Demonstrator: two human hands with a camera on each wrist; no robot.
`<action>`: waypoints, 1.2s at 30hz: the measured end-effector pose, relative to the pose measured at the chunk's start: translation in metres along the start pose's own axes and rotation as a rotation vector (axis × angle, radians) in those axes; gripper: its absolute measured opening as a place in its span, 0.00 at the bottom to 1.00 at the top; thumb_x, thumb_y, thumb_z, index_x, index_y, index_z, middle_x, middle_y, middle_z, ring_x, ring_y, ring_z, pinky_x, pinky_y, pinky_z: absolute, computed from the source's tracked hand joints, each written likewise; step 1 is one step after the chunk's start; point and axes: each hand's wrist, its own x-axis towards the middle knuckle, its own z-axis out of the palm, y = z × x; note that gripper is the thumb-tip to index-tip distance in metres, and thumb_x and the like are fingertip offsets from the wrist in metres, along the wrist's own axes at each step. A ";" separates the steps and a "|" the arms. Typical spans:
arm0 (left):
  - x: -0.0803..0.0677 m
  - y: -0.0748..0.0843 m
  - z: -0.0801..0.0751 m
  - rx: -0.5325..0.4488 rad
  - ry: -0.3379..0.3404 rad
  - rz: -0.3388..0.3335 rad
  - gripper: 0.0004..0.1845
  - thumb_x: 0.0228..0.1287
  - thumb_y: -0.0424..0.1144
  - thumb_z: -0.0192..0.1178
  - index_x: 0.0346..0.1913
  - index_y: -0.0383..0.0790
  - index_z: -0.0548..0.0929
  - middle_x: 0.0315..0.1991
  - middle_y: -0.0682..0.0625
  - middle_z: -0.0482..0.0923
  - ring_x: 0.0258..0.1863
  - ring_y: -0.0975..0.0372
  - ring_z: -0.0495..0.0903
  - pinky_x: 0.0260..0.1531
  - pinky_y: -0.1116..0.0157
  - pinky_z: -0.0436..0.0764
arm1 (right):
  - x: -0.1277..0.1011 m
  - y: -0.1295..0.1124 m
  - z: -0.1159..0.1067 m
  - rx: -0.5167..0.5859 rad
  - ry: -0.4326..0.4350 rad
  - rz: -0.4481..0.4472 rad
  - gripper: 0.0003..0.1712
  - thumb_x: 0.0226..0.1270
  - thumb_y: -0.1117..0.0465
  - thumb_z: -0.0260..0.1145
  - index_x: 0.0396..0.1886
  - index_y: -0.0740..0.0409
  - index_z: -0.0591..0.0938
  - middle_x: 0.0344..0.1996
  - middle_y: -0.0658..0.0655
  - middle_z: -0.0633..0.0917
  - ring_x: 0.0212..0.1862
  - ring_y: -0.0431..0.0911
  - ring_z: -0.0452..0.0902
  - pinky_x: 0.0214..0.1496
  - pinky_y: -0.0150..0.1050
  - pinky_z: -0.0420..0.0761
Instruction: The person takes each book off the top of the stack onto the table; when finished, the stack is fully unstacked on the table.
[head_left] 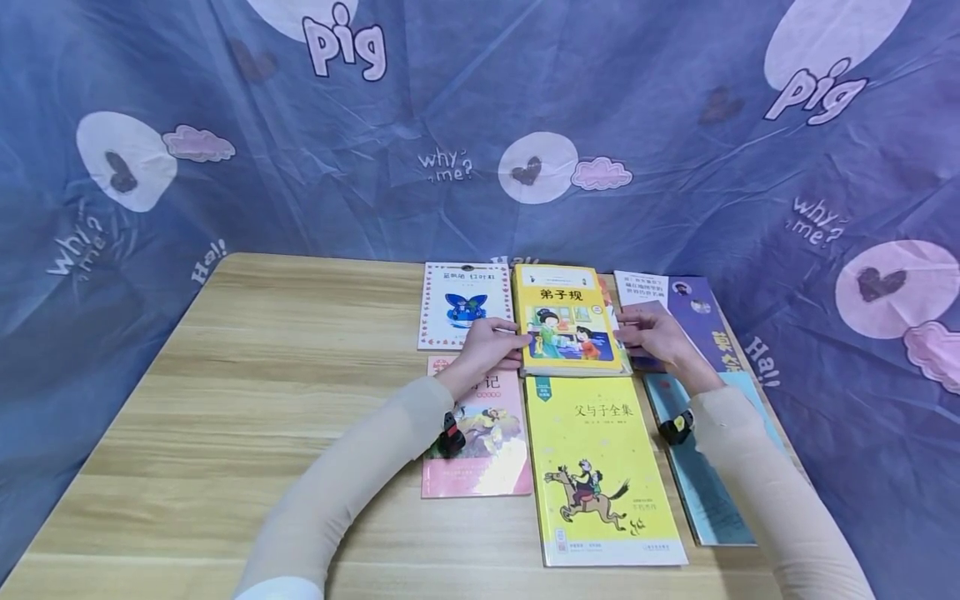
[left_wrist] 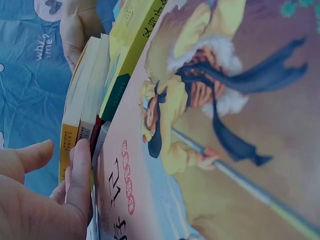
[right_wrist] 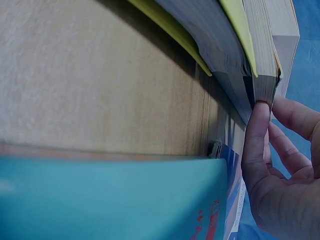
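A thick yellow picture book [head_left: 566,321] lies on top of a small stack behind the larger yellow book [head_left: 600,467]. My left hand [head_left: 491,346] touches the stack's left side; in the left wrist view its fingers [left_wrist: 79,177] lie along the spines, thumb apart. My right hand [head_left: 660,333] is at the opposite side. In the right wrist view, fingertips [right_wrist: 261,112] touch the corner of the page block [right_wrist: 261,50]. Edges of other books show beneath the top one, partly hidden.
A butterfly-cover book [head_left: 465,308] and a pink book [head_left: 480,450] lie left of the yellow ones. To the right are a white book [head_left: 641,287], a purple book [head_left: 697,312] and a teal book [head_left: 712,483]. A blue curtain [head_left: 375,183] hangs behind the wooden table [head_left: 225,417].
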 end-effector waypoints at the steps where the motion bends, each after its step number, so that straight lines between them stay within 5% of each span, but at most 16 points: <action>1: 0.001 -0.001 0.001 -0.002 0.003 0.000 0.25 0.64 0.36 0.75 0.63 0.36 0.81 0.29 0.47 0.86 0.24 0.62 0.86 0.35 0.62 0.95 | 0.000 0.000 0.000 -0.001 0.000 0.001 0.33 0.77 0.62 0.67 0.75 0.72 0.70 0.32 0.32 0.84 0.35 0.31 0.84 0.40 0.27 0.91; 11: 0.005 -0.003 0.002 -0.028 -0.027 -0.022 0.28 0.64 0.33 0.75 0.65 0.34 0.78 0.51 0.38 0.89 0.28 0.62 0.87 0.33 0.65 0.95 | 0.003 0.000 0.000 -0.007 0.008 0.034 0.35 0.77 0.60 0.68 0.77 0.69 0.69 0.31 0.31 0.83 0.35 0.28 0.84 0.42 0.29 0.92; 19: 0.005 -0.005 -0.003 -0.091 -0.038 -0.021 0.27 0.66 0.33 0.73 0.66 0.39 0.78 0.47 0.43 0.89 0.29 0.61 0.87 0.38 0.61 0.96 | 0.004 0.001 0.000 0.024 -0.017 0.024 0.37 0.77 0.60 0.68 0.79 0.69 0.66 0.30 0.31 0.85 0.35 0.28 0.84 0.40 0.28 0.91; 25: 0.005 -0.002 -0.016 -0.156 -0.065 0.011 0.26 0.70 0.32 0.68 0.69 0.42 0.76 0.52 0.38 0.89 0.32 0.59 0.91 0.41 0.56 0.96 | 0.005 0.002 -0.001 0.006 -0.009 0.036 0.37 0.77 0.59 0.69 0.78 0.69 0.67 0.31 0.31 0.84 0.35 0.27 0.83 0.40 0.27 0.91; 36: -0.005 0.003 -0.057 -0.165 -0.024 0.090 0.26 0.73 0.31 0.64 0.71 0.42 0.73 0.58 0.38 0.84 0.32 0.63 0.90 0.27 0.71 0.91 | 0.009 0.004 0.000 0.017 -0.001 0.043 0.37 0.77 0.59 0.68 0.79 0.68 0.67 0.31 0.32 0.83 0.34 0.28 0.83 0.40 0.27 0.91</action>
